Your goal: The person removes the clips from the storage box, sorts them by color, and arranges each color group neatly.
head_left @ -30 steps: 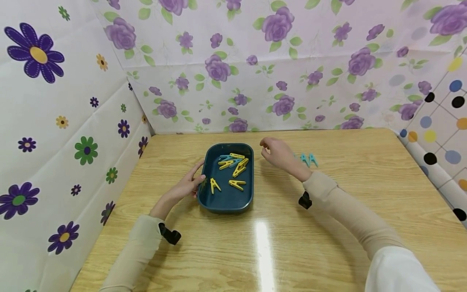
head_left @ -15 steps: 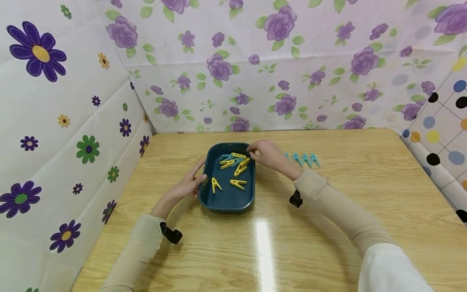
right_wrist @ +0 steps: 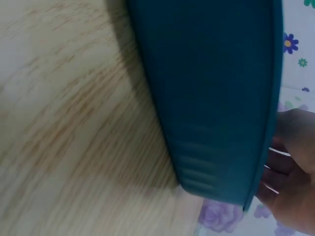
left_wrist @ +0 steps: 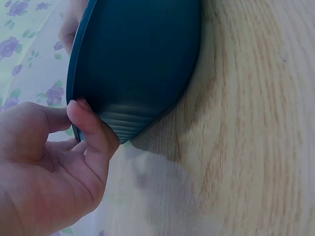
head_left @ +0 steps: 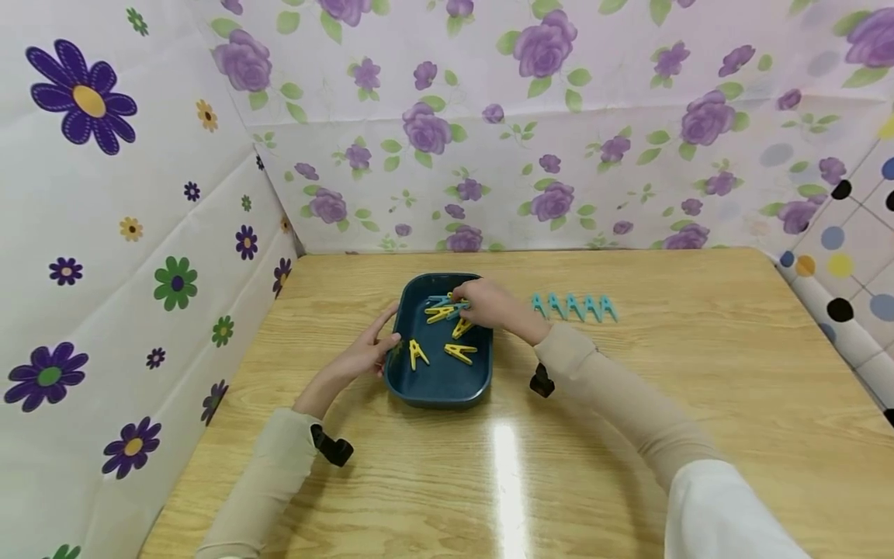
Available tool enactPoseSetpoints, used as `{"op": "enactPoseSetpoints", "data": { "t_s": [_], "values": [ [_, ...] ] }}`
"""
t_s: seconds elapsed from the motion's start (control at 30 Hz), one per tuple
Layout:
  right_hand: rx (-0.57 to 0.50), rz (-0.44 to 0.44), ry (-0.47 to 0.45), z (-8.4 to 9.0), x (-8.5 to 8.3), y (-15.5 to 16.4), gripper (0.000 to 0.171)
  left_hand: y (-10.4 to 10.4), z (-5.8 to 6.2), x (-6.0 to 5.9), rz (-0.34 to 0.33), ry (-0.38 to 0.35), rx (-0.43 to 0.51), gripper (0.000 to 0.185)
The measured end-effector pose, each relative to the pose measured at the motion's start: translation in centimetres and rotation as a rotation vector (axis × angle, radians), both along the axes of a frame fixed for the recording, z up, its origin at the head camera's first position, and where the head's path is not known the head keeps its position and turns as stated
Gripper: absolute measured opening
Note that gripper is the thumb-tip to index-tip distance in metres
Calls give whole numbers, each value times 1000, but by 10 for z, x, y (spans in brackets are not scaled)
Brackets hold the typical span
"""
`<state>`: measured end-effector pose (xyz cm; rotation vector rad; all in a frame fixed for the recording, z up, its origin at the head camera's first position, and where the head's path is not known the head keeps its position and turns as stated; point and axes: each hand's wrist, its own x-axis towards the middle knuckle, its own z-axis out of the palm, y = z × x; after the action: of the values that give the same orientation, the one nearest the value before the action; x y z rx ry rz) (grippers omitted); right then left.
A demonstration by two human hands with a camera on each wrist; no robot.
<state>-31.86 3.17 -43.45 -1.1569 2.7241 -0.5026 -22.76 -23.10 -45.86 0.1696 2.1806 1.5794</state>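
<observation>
Bin (head_left: pixel 438 384): on the table (head_left: pixel 559 481), yellow clips (head_left: pixel 452 349) and blue clips (head_left: pixel 455 311) inside.
Row: five blue clips stand apart, right of the bin.
Left hand (head_left: pixel 363 355): pinching the bin's left rim; I'd keep that brace.
Right hand (head_left: pixel 489 303): over the bin's far right; I can't tell whether its fingers pinch a clip.
Picking: I'd isolate one clip, then lift clear of the rim.

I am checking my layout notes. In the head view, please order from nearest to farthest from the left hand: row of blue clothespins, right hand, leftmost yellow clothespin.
1. Leftmost yellow clothespin: inside the tray, right of the left hand.
2. Right hand: over the tray's right rim.
3. Row of blue clothespins: on the table, farthest right.
</observation>
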Motion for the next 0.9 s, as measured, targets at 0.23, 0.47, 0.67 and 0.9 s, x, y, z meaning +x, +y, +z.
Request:
{"op": "enactPoseSetpoints", "data": {
  "t_s": [0.23,0.47,0.67,0.9],
  "values": [
    [117,-15,-69,-6,-3,-16,37,-2,-3,-1,-4,-8,10,60],
    [263,-46,-45,-12,-6,-26,43,-1,0,0,-10,13,-3,60],
    [257,-38,-20,-16,-6,-30,46,-1,-1,0,-5,8,-11,60],
    [273,-19,3,-21,-6,-32,48,-3,-3,-2,1,3,-26,60]
  ]
}}
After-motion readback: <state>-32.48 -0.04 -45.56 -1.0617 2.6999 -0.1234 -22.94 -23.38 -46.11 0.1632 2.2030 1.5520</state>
